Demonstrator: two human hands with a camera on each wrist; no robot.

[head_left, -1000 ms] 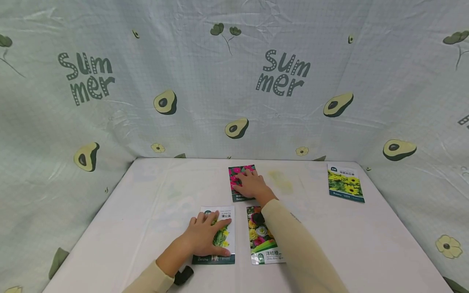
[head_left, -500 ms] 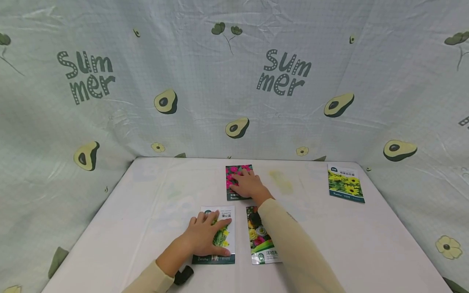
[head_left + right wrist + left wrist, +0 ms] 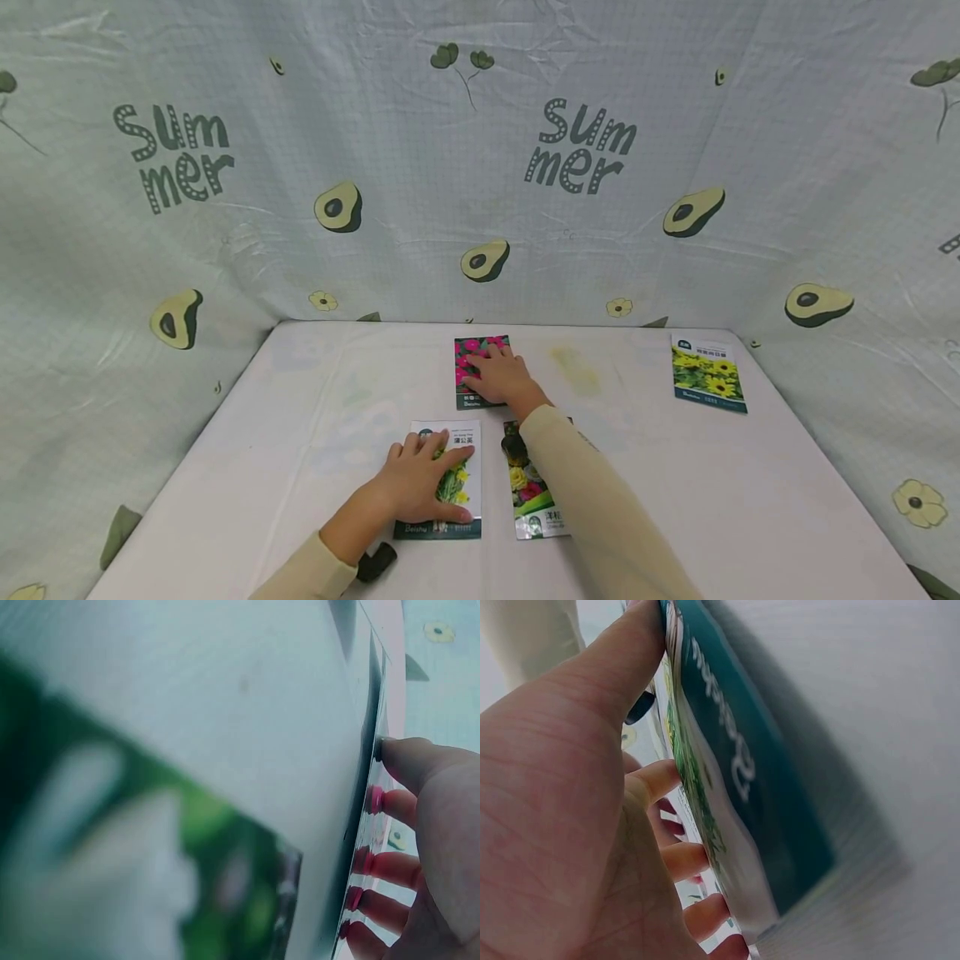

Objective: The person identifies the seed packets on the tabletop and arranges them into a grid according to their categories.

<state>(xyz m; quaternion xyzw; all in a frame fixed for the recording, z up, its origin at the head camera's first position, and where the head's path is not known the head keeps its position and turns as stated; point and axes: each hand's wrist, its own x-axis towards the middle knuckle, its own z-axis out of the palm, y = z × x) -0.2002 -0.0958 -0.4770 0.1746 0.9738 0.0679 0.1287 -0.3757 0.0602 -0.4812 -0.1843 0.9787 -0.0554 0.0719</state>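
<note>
Fingers spread, my left hand [image 3: 416, 483] rests on a white seed packet with yellow flowers [image 3: 470, 475] at the table's near middle. In the left wrist view, the fingertips touch the face of that packet [image 3: 735, 772]. Farther back, my right hand [image 3: 498, 375] lies with its fingertips on a seed packet with pink flowers [image 3: 462, 375]. The right wrist view shows those fingertips pressing this packet's surface [image 3: 360, 847]. Under my right forearm lies a seed packet with mixed-colour flowers [image 3: 528, 492], partly hidden by the sleeve.
Another seed packet with yellow flowers [image 3: 707, 373] lies at the table's back right. The white table [image 3: 337, 400] ends against a hanging cloth [image 3: 420, 167] printed with avocados. A dark wrist device [image 3: 377, 563] sits under the left wrist.
My right hand has slid the pink-flower packet a little to the left. My left hand and the packet beneath it have stayed in place.
</note>
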